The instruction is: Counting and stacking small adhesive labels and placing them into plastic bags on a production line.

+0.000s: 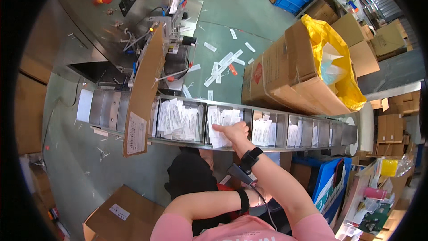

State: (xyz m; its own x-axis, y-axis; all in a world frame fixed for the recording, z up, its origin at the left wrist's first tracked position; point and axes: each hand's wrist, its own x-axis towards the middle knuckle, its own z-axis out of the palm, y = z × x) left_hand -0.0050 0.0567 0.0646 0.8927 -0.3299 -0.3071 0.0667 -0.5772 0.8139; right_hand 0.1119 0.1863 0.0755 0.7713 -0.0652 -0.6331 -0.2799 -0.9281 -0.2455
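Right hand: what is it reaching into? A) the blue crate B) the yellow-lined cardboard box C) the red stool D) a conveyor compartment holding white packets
D: the right hand lies on white packets inside a compartment of the metal conveyor, away from the yellow-lined cardboard box.

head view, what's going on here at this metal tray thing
A person in a pink top reaches the right hand into one compartment of a long metal divided trough and grips a stack of flat white paper packets. Neighbouring compartments hold more white packets. The left hand is hidden; only the forearm, folded across the body, shows. A brown cardboard box lined with a yellow plastic bag stands beyond the trough.
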